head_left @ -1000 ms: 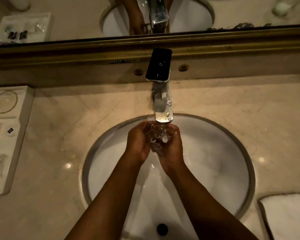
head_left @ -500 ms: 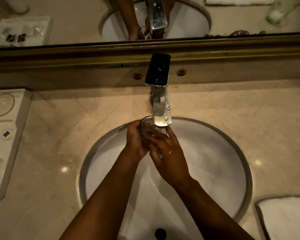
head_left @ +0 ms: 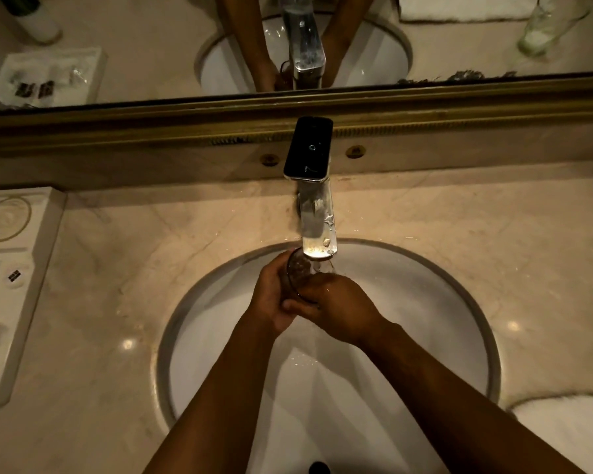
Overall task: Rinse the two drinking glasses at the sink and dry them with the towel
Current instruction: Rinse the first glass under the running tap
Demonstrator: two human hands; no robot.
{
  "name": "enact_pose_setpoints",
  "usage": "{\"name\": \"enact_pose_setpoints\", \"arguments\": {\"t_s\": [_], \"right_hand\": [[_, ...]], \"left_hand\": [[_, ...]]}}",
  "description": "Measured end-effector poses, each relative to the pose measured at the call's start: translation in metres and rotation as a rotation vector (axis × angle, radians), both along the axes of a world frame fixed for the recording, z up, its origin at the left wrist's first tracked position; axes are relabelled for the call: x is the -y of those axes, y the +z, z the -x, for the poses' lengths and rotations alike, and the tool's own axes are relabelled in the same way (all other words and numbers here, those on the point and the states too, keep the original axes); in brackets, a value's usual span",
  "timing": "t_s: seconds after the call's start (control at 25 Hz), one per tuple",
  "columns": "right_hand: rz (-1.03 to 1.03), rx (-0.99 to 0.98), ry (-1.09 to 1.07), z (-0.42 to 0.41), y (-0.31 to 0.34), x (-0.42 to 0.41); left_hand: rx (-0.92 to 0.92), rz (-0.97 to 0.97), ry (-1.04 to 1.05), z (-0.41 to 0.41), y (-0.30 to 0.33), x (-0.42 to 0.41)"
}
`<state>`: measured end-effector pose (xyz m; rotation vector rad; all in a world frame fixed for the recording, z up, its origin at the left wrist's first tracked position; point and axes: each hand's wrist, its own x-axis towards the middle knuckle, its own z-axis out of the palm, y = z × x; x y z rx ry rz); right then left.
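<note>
Starting at the far left, a white tray [head_left: 18, 268] sits on the marble table [head_left: 117, 285], well apart from the basin. Moving right, the round white sink [head_left: 425, 302] fills the middle of the view, with the chrome faucet [head_left: 317, 230] reaching out over its back rim.

Under the spout, the left hand [head_left: 269, 299] wraps its fingers round the side of a clear drinking glass [head_left: 300, 268], which is tilted with its mouth up toward the spout. The right hand [head_left: 339, 307] lies curled over the near side of the same glass, fingers overlapping those of the left, so both hands are clamped on it. Whether the right fingers reach inside the rim is hidden. The water stream itself is hard to make out, though droplets glint on the spout.

Further right, a white towel [head_left: 569, 436] lies on the table at the lower right corner, just beside the sink. A second glass [head_left: 545, 25] shows only as a reflection in the mirror [head_left: 134, 46], standing at the far right.

By my reading, the step in hand is rinsing the first glass; drying has not begun. The next move likely calls for tipping the water out into the basin and carrying the wet, slippery glass rightward to the towel with a firm hold, keeping it clear of the spout.
</note>
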<state>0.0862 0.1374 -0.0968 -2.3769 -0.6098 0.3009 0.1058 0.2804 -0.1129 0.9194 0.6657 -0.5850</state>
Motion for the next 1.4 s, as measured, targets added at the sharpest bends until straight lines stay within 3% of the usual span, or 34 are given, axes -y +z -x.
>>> {"name": "enact_pose_setpoints", "arguments": {"t_s": [0.12,0.28,0.36,0.48,0.64,0.76,0.84,1.0,1.12,1.24,1.4], "right_hand": [[0.031,0.053,-0.162,0.008,0.000,-0.011],[-0.010,-0.102,-0.496,0.007,0.000,-0.034],[0.022,-0.118,-0.547,0.000,0.003,-0.039],[-0.042,-0.065,-0.365,-0.004,0.003,-0.029],[-0.043,0.178,0.074,-0.001,-0.004,0.000],[-0.005,0.219,0.127,-0.005,-0.008,0.011],[-0.047,0.180,0.026,-0.003,-0.010,0.009],[-0.143,-0.023,-0.329,0.005,-0.005,-0.015],[-0.070,-0.041,-0.449,0.005,0.001,-0.033],[0.056,0.097,-0.290,0.002,-0.003,-0.030],[-0.001,0.099,0.098,-0.011,-0.007,-0.001]], "left_hand": [[0.023,0.048,0.100,0.009,-0.006,0.007],[0.040,0.033,0.256,0.019,-0.010,0.022],[0.067,0.037,0.287,0.020,-0.015,0.026],[0.030,-0.004,0.228,0.009,-0.019,0.014],[-0.149,-0.006,-0.193,-0.013,-0.004,-0.012],[-0.227,0.004,-0.335,-0.017,0.003,-0.017],[-0.202,0.044,-0.262,-0.017,0.006,-0.014],[-0.044,-0.014,0.082,0.000,-0.011,0.008],[0.043,0.039,0.246,0.012,-0.019,0.018],[0.027,0.001,0.221,0.007,-0.017,0.012],[-0.141,-0.051,0.070,0.000,-0.012,0.002]]}}
